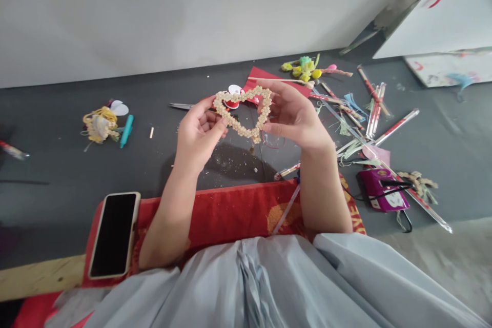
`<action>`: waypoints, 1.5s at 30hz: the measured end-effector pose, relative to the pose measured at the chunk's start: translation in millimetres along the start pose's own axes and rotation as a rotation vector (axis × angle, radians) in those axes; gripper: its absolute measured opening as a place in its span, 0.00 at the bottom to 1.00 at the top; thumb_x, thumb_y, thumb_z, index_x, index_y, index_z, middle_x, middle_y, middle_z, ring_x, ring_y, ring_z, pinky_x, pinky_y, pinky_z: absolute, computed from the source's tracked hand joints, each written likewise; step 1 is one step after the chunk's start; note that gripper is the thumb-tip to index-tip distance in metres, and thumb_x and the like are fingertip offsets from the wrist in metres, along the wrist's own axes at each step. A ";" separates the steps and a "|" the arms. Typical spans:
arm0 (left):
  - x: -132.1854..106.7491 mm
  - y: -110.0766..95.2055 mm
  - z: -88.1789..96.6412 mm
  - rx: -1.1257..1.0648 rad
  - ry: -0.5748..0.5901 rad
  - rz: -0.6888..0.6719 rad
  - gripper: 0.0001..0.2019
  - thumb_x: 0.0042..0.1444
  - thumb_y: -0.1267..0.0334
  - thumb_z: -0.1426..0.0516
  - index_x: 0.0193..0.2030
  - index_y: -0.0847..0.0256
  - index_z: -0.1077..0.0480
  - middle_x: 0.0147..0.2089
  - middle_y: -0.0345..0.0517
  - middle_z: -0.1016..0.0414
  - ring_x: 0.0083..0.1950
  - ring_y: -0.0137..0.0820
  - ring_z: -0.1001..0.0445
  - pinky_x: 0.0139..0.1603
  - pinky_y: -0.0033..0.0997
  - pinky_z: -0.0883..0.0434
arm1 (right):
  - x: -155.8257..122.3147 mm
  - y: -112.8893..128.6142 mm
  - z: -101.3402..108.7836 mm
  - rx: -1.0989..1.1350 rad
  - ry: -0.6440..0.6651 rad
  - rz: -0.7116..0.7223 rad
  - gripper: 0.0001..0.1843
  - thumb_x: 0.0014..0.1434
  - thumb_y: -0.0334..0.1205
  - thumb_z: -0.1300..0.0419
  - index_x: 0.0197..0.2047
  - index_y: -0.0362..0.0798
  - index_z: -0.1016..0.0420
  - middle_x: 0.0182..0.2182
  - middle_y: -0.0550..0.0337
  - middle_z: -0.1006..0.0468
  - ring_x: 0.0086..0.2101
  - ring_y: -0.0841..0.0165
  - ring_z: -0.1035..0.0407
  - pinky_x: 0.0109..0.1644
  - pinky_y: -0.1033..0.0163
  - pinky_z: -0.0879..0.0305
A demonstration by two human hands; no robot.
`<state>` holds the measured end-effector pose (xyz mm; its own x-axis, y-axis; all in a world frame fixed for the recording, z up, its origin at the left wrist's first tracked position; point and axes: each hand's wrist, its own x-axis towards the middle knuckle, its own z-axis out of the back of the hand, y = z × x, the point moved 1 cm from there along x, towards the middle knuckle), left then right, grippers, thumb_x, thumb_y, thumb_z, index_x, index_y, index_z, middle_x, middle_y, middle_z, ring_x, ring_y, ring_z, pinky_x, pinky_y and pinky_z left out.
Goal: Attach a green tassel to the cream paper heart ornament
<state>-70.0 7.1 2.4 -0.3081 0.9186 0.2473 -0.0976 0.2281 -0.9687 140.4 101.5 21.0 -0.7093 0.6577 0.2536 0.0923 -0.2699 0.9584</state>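
A cream heart-shaped ring of small beads or flowers (pixel 241 129) is held up between my two hands, above the dark table. My left hand (pixel 200 133) grips its left lobe, with the thumb at the near side and the fingers curled behind. On the other side, my right hand (pixel 292 115) pinches the right lobe between thumb and fingers. A small piece dangles from the heart's lower tip. Just behind the heart are a spool of red thread (pixel 231 104) with a white top and a red paper sheet (pixel 277 82); the heart and my hands partly cover both.
Scissors (pixel 180 106) lie left of my hand. Yellow yarn (pixel 100 124) and a teal tube (pixel 126 131) are farther left. Wrapped sticks (pixel 376 110), tassels and a purple box (pixel 384 189) crowd the right. A phone (pixel 115 236) rests on the red towel (pixel 230 210).
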 end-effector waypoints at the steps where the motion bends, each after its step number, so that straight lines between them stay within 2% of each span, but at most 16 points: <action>1: 0.3 0.7 -0.5 -0.003 -0.014 -0.001 0.28 0.54 0.44 0.30 0.57 0.53 0.26 0.34 0.41 0.25 0.31 0.30 0.22 0.30 0.29 0.23 | 0.7 -0.7 -1.0 0.003 -0.005 -0.002 0.44 0.53 0.56 0.28 0.69 0.58 0.37 0.49 0.57 0.26 0.48 0.63 0.25 0.50 0.54 0.18; 5: 1.0 3.4 -3.6 -0.027 -0.054 -0.008 0.27 0.53 0.47 0.30 0.57 0.53 0.26 0.33 0.40 0.26 0.30 0.29 0.23 0.29 0.28 0.23 | 4.5 -4.0 -5.1 0.010 -0.016 -0.017 0.43 0.54 0.58 0.29 0.68 0.57 0.37 0.49 0.56 0.26 0.46 0.64 0.25 0.48 0.54 0.19; 9: 0.9 0.4 -3.3 0.000 -0.075 -0.012 0.24 0.55 0.52 0.31 0.57 0.53 0.26 0.33 0.40 0.26 0.31 0.28 0.23 0.30 0.28 0.23 | 5.7 -5.2 -7.4 -0.016 -0.043 -0.049 0.37 0.58 0.56 0.32 0.67 0.56 0.36 0.46 0.58 0.25 0.43 0.67 0.26 0.44 0.58 0.20; 13: 2.5 -4.6 2.9 0.042 -0.088 0.009 0.21 0.56 0.58 0.32 0.56 0.54 0.26 0.33 0.39 0.26 0.30 0.27 0.24 0.31 0.28 0.23 | 4.4 -6.8 -6.3 -0.041 -0.110 -0.037 0.32 0.59 0.53 0.33 0.64 0.56 0.34 0.48 0.57 0.25 0.43 0.68 0.26 0.47 0.58 0.20; 17: 4.4 -1.8 7.9 0.087 -0.102 0.064 0.21 0.54 0.63 0.33 0.55 0.56 0.26 0.33 0.40 0.24 0.33 0.27 0.23 0.34 0.27 0.23 | 4.5 -14.8 -2.5 -0.045 -0.170 0.007 0.33 0.60 0.57 0.34 0.65 0.60 0.35 0.51 0.58 0.25 0.44 0.67 0.25 0.46 0.56 0.19; 20: 2.9 2.4 4.6 0.149 -0.040 0.125 0.22 0.51 0.67 0.33 0.54 0.58 0.25 0.35 0.41 0.21 0.35 0.28 0.22 0.38 0.27 0.22 | 5.7 -19.4 -0.3 -0.049 -0.199 0.037 0.35 0.60 0.61 0.35 0.67 0.63 0.38 0.52 0.58 0.24 0.44 0.66 0.24 0.43 0.56 0.19; 23: -1.0 1.5 -5.1 0.228 0.075 0.129 0.21 0.49 0.69 0.34 0.52 0.59 0.22 0.46 0.46 0.18 0.39 0.29 0.21 0.42 0.30 0.22 | 6.9 -19.8 -0.3 -0.039 -0.218 0.051 0.36 0.59 0.63 0.35 0.67 0.65 0.38 0.54 0.59 0.24 0.45 0.65 0.24 0.42 0.57 0.19; 25: -3.8 -2.1 -12.8 0.269 0.150 0.110 0.19 0.49 0.65 0.33 0.50 0.59 0.21 0.51 0.49 0.17 0.46 0.33 0.20 0.48 0.33 0.23 | 7.5 -19.6 -1.0 -0.047 -0.228 0.051 0.37 0.59 0.65 0.36 0.67 0.67 0.39 0.55 0.59 0.24 0.46 0.65 0.23 0.43 0.58 0.19; 27: -6.0 -5.9 -19.4 0.286 0.207 0.112 0.16 0.52 0.59 0.32 0.48 0.59 0.19 0.50 0.49 0.16 0.50 0.36 0.19 0.52 0.36 0.24 | 8.0 -20.4 -1.8 -0.064 -0.238 0.046 0.37 0.59 0.66 0.37 0.68 0.68 0.40 0.56 0.60 0.24 0.47 0.65 0.23 0.43 0.57 0.19; 30: -7.9 -8.6 -26.1 0.248 0.258 0.153 0.15 0.56 0.50 0.34 0.41 0.60 0.19 0.43 0.49 0.14 0.45 0.36 0.19 0.50 0.36 0.24 | 8.7 -22.8 -2.6 -0.080 -0.257 0.042 0.37 0.60 0.66 0.38 0.68 0.69 0.41 0.57 0.60 0.24 0.47 0.65 0.23 0.44 0.57 0.19; 33: -8.3 -7.6 -29.2 0.191 0.300 0.184 0.20 0.57 0.43 0.36 0.35 0.60 0.20 0.36 0.47 0.15 0.40 0.35 0.20 0.46 0.35 0.26 | 9.2 -23.8 -3.8 -0.086 -0.284 0.032 0.36 0.61 0.66 0.39 0.68 0.68 0.41 0.58 0.59 0.25 0.45 0.67 0.24 0.44 0.58 0.19; 36: -8.2 -4.3 -29.8 0.170 0.308 0.196 0.20 0.56 0.42 0.36 0.33 0.59 0.20 0.36 0.46 0.16 0.39 0.34 0.21 0.43 0.34 0.28 | 9.7 -22.8 -5.4 -0.086 -0.310 0.023 0.36 0.61 0.66 0.40 0.69 0.67 0.42 0.58 0.58 0.26 0.46 0.66 0.24 0.44 0.58 0.18; 39: -8.3 -0.5 -30.0 0.152 0.272 0.206 0.15 0.56 0.48 0.35 0.35 0.59 0.21 0.36 0.47 0.16 0.39 0.34 0.21 0.43 0.34 0.28 | 10.2 -21.4 -7.0 -0.092 -0.324 0.012 0.36 0.61 0.66 0.40 0.69 0.67 0.42 0.56 0.57 0.25 0.46 0.65 0.24 0.44 0.57 0.18; 42: -8.4 -0.2 -29.9 0.204 0.100 0.163 0.10 0.51 0.59 0.32 0.39 0.58 0.22 0.41 0.46 0.17 0.41 0.31 0.22 0.44 0.31 0.28 | 10.8 -20.0 -8.6 -0.111 -0.339 0.003 0.36 0.61 0.66 0.39 0.68 0.67 0.41 0.54 0.57 0.24 0.44 0.65 0.24 0.45 0.56 0.18; 45: -9.3 -5.6 -30.8 0.278 -0.014 0.105 0.08 0.48 0.64 0.31 0.35 0.58 0.23 0.37 0.42 0.19 0.35 0.27 0.27 0.38 0.28 0.31 | 11.3 -18.3 -11.4 -0.128 -0.369 0.002 0.35 0.62 0.65 0.40 0.69 0.68 0.41 0.55 0.58 0.24 0.44 0.66 0.24 0.47 0.55 0.19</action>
<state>-37.5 7.3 5.0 -0.3431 0.9275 0.1486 -0.3198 0.0334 -0.9469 122.8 105.8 4.8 -0.4082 0.8594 0.3079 -0.0105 -0.3417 0.9398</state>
